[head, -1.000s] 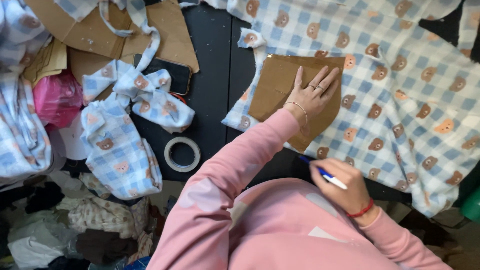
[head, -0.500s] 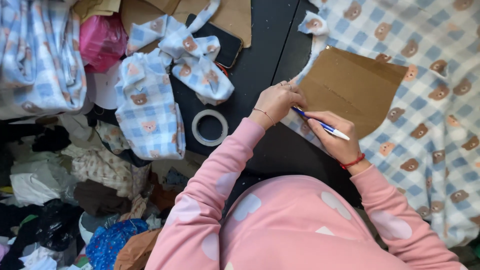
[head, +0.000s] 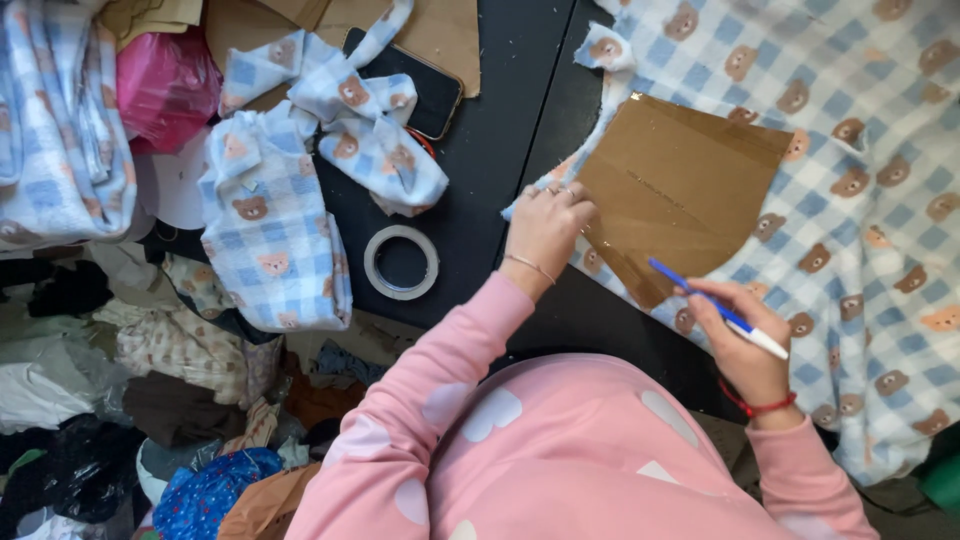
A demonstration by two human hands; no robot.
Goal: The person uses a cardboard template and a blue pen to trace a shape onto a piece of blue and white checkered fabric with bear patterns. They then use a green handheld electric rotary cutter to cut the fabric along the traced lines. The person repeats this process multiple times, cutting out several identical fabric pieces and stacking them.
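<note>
A blue-and-white pen (head: 718, 322) is pinched in the closed grip of the right hand (head: 742, 345), its blue tip laid against the lower edge of the brown cardboard pattern piece (head: 685, 195) just above and to the left of that hand. The left hand (head: 545, 228) is pressed flat on the pattern's left edge, fingers together and holding nothing. The pattern lies on blue-and-white checked fabric printed with bears (head: 870, 230), which is spread beyond and to the right of both hands and is cut off at the top and right of the view. To the left of the left hand, a roll of clear tape (head: 401, 262) lies flat on the dark surface (head: 500, 120). Further left and above, loose cut pieces of the same bear fabric (head: 300, 180) are heaped, partly covering a dark phone (head: 432, 95) and more cardboard sheets (head: 440, 30). A pink plastic bag (head: 165, 85) sits at the far left; its contents cannot be made out. Below it, a jumble of cloth scraps and bags (head: 130, 400) is piled, too tangled to tell apart. Much of the near surface is hidden by pink sleeves (head: 440, 390).
</note>
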